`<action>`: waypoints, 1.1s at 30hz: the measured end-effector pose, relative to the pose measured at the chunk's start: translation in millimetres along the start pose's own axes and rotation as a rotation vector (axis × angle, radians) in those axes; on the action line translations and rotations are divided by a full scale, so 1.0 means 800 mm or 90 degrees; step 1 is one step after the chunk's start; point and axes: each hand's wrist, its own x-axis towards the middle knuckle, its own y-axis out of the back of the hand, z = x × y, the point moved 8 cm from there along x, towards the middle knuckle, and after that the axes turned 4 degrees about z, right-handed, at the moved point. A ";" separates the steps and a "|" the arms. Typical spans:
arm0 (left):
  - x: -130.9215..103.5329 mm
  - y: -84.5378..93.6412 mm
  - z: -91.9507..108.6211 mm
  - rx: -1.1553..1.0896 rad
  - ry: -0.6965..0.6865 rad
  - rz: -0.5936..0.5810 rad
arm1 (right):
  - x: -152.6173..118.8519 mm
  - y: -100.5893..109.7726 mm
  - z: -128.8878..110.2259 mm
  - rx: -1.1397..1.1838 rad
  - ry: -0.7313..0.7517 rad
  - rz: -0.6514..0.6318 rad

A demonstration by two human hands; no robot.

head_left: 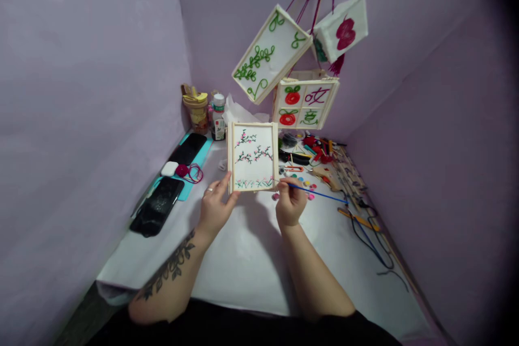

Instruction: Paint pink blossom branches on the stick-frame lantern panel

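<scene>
My left hand (216,204) grips the lower left corner of a wooden-framed white lantern (254,170), which stands tilted up in front of me. Dark green branches with pink blossoms are painted on its panel, with a row of green and pink sprigs along the bottom. Between the fingers of my right hand (291,204) is a thin blue paintbrush (318,193), its tip at the panel's lower right edge. Small dabs of coloured paint (311,197) lie behind that hand, partly hidden by it.
Finished-looking lanterns (272,54) hang on purple cords above the table. Phones (159,206) and a magenta thread ball (182,171) lie left. A cup (197,111) and a bottle (218,116) stand at the back. Pliers (295,158), sticks and a dark cord (375,251) lie right.
</scene>
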 end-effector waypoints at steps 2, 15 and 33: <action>0.000 -0.002 -0.004 -0.004 0.019 -0.012 | -0.005 0.000 0.003 0.012 0.002 0.000; 0.001 -0.002 -0.002 0.014 0.018 -0.031 | -0.012 -0.018 -0.029 -0.035 0.106 -0.117; 0.001 0.000 0.002 0.031 0.008 -0.024 | -0.015 -0.024 -0.032 -0.087 0.160 -0.111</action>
